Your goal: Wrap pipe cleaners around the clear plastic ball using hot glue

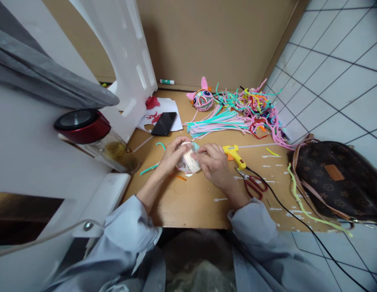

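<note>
In the head view, a roundish, partly see-through ball with a cream-white band [191, 163] is between my two hands above the tabletop. My left hand [173, 156] grips its left side, with the thumb lying across the top. The fingers of my right hand [213, 162] are bent and pressed together at its right upper edge; whether they pinch a small piece there is hidden. Close to my right hand lies a yellow glue gun [235, 155], and below that are red-handled scissors [254, 184]. Teal pipe cleaners [149, 168] lie beside my left wrist.
Behind my hands are a bundle of pink and teal pipe cleaners [218, 123], a tangled multicoloured heap [258, 103], a decorated ball with eyes [203, 99] and a phone [164, 123]. A brown bag [343, 178] stands right, a glass bottle [115, 152] left. The glue gun's black cord [285, 206] crosses the right side.
</note>
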Motion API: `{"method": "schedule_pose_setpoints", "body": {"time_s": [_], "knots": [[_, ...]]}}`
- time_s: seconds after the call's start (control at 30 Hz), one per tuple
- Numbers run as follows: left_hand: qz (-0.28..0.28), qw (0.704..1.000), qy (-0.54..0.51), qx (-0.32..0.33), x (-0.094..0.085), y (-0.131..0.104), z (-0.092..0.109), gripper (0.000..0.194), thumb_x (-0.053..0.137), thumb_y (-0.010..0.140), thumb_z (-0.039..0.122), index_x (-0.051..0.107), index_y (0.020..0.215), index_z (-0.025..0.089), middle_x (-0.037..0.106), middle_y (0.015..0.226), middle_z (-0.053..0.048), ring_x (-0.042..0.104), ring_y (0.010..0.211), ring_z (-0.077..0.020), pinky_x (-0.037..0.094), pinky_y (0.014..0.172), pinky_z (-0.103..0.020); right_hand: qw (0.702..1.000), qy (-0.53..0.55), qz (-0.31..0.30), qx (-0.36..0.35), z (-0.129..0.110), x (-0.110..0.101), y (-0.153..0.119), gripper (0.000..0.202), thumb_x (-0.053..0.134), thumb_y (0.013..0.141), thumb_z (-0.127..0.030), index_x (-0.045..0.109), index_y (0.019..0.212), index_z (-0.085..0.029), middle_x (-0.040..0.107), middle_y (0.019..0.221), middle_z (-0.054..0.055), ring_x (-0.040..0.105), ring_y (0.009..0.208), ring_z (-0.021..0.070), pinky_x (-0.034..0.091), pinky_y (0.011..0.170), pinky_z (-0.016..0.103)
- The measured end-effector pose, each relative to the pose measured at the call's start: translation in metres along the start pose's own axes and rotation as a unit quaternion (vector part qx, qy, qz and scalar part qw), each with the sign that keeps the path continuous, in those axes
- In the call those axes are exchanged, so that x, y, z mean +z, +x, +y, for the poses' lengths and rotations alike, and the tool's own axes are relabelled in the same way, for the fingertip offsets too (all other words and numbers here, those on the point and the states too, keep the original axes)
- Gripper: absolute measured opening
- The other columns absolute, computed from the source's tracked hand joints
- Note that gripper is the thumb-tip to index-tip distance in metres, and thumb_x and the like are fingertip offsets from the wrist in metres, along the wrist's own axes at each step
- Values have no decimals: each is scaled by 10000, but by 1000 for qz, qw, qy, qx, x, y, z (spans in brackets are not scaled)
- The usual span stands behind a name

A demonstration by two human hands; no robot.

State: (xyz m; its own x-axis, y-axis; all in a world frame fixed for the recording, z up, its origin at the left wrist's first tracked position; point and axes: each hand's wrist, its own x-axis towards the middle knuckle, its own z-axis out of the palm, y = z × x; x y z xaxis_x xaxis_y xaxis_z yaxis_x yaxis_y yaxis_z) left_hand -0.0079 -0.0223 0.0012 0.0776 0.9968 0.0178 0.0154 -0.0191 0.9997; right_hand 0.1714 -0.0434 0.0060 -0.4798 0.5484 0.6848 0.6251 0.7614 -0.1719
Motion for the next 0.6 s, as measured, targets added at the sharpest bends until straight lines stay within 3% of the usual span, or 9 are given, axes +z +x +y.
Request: {"method": "schedule_pose_setpoints", "body": {"time_s": [0.37,0.6], "knots": [[-3,1000,19,9,1,-1,6,377,681,645,375,597,962,191,599,798,23,531,690,-137,424,613,-231,1000,-1,-5,-1,0,-2,0,281,508,954,-121,739,1051,-248,623,967,62,512,906,202,334,764,333],[-2,1000,0,5,0,0,4,409,679,607,335,599,977,178,590,803,28,500,675,-120,400,584,-214,1000,14,10,4,1,-1,-1,281,505,952,-135,747,1029,-257,629,961,58,528,902,206,356,763,341]]}}
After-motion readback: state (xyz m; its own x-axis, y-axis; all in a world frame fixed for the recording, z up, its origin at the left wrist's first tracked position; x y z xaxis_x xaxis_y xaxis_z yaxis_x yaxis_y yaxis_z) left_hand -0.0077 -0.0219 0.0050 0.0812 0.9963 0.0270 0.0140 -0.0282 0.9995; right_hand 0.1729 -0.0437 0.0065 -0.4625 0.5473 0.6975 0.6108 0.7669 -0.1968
